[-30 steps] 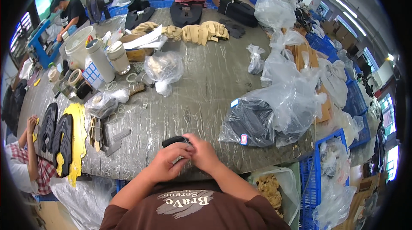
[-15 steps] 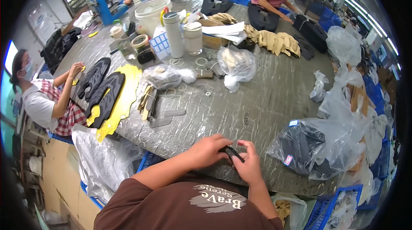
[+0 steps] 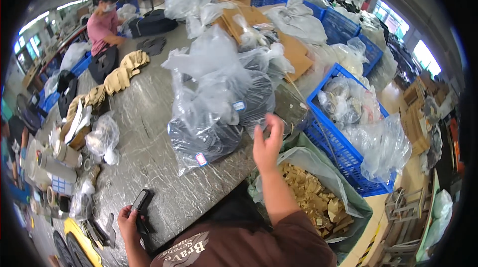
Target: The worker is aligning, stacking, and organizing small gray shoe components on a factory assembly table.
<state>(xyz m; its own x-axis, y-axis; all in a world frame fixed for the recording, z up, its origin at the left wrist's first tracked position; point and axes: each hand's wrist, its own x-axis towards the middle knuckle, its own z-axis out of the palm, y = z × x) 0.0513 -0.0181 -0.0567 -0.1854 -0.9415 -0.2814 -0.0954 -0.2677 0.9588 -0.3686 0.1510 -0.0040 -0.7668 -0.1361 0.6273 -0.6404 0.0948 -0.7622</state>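
The left hand (image 3: 130,218) grips a flat black piece (image 3: 140,200), its fingers closed around the lower end so that the rest stands up over the grey worktop (image 3: 144,132) near the front edge. The right hand (image 3: 267,142) is up in the air, fingers spread wide and holding nothing, just beside the big clear bag of dark pieces (image 3: 219,112) that slumps near the worktop's right edge. Below that edge, to the right of the bag, sits an open sack of tan offcuts (image 3: 311,195), and beyond it a blue crate (image 3: 343,152) stuffed with more plastic bags. Away on the far side of the bag, another person (image 3: 102,25) works at their own pile.

My worry is the bag. It leans close to the edge, and a careless pull by that open hand could tip it over into the sack or spill its load. The black piece is held only by one end, so a knock against the worktop might twist it loose.
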